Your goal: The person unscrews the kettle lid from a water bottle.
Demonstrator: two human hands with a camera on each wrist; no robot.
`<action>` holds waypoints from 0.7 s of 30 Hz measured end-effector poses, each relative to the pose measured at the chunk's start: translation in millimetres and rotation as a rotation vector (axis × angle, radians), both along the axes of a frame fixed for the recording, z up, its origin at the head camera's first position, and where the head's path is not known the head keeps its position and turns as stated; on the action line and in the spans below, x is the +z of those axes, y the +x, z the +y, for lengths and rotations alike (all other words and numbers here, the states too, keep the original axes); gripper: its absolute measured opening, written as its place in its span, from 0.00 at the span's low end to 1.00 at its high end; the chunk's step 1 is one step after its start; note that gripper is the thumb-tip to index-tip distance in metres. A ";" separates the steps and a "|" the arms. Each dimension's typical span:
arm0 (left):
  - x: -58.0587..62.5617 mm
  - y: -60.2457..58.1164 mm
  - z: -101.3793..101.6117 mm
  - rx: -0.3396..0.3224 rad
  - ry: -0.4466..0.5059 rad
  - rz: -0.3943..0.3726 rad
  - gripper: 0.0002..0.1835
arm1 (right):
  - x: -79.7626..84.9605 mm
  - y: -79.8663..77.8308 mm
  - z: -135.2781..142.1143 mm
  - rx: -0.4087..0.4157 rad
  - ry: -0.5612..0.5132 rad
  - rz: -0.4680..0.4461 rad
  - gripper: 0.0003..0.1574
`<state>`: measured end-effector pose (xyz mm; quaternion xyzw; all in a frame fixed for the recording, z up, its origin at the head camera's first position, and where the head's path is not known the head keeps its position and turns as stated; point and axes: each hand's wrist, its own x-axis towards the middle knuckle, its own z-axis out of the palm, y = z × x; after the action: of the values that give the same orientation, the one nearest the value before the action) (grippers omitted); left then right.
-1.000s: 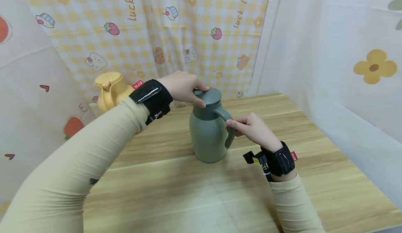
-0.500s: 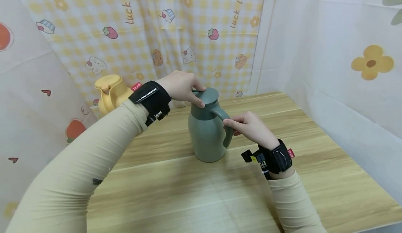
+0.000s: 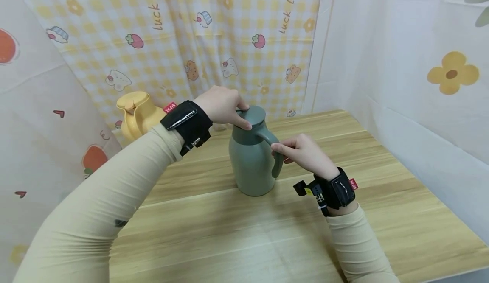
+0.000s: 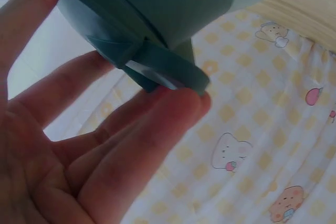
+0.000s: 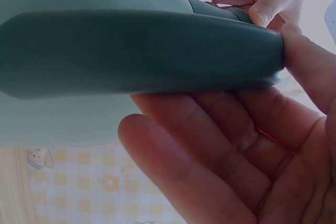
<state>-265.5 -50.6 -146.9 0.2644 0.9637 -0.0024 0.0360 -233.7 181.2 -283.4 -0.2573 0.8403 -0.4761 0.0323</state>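
A grey-green thermal jug (image 3: 252, 164) stands upright on the wooden table, its handle (image 3: 278, 164) towards the right. Over its top, my left hand (image 3: 221, 107) holds the round lid (image 3: 254, 116), thumb on the near rim and fingers at the far side. In the left wrist view, fingertips touch a small tab (image 4: 173, 72) at the rim of the lid. My right hand (image 3: 303, 151) pinches the handle, with the thumb on its upper part. From the right wrist view, the fingers (image 5: 199, 124) lie along the underside of the handle (image 5: 142, 51).
A yellow jug-like container (image 3: 139, 115) stands at the back left, partly hidden by my left wrist. Behind the table (image 3: 229, 236) hangs a yellow checked curtain (image 3: 214, 41), with a white sheet (image 3: 389, 62) on the right side.
The head view has shifted slightly. Both hands keep their places on the jug, and the lid stays on it.
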 end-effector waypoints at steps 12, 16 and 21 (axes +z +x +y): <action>0.5 8.2 8.9 0.013 -0.019 0.061 0.25 | 0.1 -0.9 1.0 0.006 0.005 0.011 0.23; 0.4 8.7 12.1 0.026 -0.019 0.081 0.32 | 0.9 -0.8 1.7 -0.003 0.002 0.017 0.22; -1.3 11.7 14.0 0.046 -0.016 0.089 0.32 | 0.6 -0.7 1.9 -0.002 0.010 0.005 0.23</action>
<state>-253.9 -36.7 -148.3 0.2416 0.9701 -0.0210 -0.0048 -234.4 183.1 -282.9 -0.2574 0.8430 -0.4714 0.0310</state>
